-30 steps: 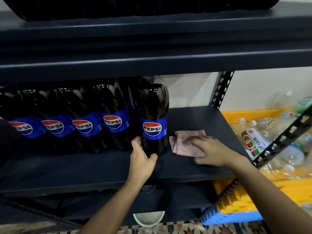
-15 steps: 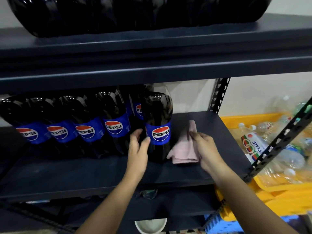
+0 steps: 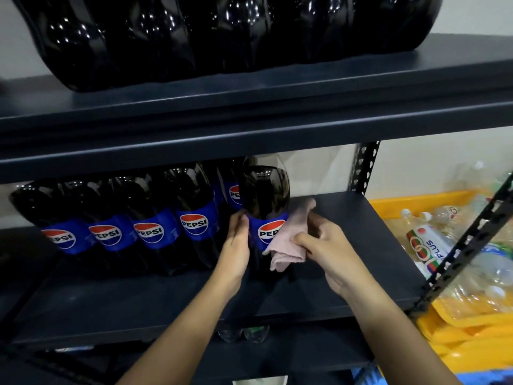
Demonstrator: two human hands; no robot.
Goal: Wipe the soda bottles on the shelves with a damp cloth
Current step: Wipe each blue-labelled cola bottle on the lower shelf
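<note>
Head view: the soda bottle (image 3: 265, 215) being wiped stands on the middle shelf (image 3: 347, 245), at the right end of the bottle row (image 3: 116, 218). The left hand (image 3: 236, 240) lies against its 9 o'clock side, fingers fairly straight. The right hand (image 3: 324, 245) pinches the pink cloth (image 3: 286, 240) against the label at 3 o'clock.

A hard sideways rub could likely tip the tall bottle toward the row, or skid it toward the shelf's front edge at 6 o'clock.

There is bare shelf at 3 o'clock, as far as the upright post (image 3: 363, 168). The upper shelf (image 3: 249, 140) sits close above the bottle, so lifting room looks tight.
</note>
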